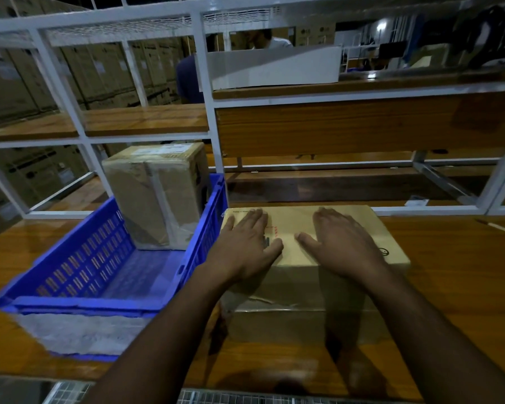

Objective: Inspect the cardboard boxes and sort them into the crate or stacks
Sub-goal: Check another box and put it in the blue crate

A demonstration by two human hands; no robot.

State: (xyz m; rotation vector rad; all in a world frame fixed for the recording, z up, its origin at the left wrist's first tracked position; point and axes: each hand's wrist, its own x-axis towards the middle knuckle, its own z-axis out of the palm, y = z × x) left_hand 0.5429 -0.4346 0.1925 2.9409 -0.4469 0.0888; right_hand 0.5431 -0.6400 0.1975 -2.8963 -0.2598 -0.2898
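So the cardboard box (pixel 318 258) was sitting on the wooden workbench (pixel 449 287), right up against the right wall of the blue plastic crate (pixel 99 272), long axis running left to right, its broad printed face up and a narrower side turned toward the near edge. Both hands were lying flat on top: left hand (pixel 248 243) near the far-left corner, right hand (pixel 341 243) about mid-lid, fingers loosely spread and stretched out, thumbs pointing at each other, not pinching or gripping anything. Looked to me like the checking stage, pressing the lid to feel for give. My guess is it would handle as stiff and fairly light, since the top wasn't caving under either palm, though weight is honestly hard to call. The near face had shiny tape or film with a wrinkled, maybe torn strip, so that side could be slick and weak; I'd grab it by the two short ends, palms squeezing inward. A taller taped carton (pixel 158 193) was already standing upright in the far part of the crate, leaving the near floor free.
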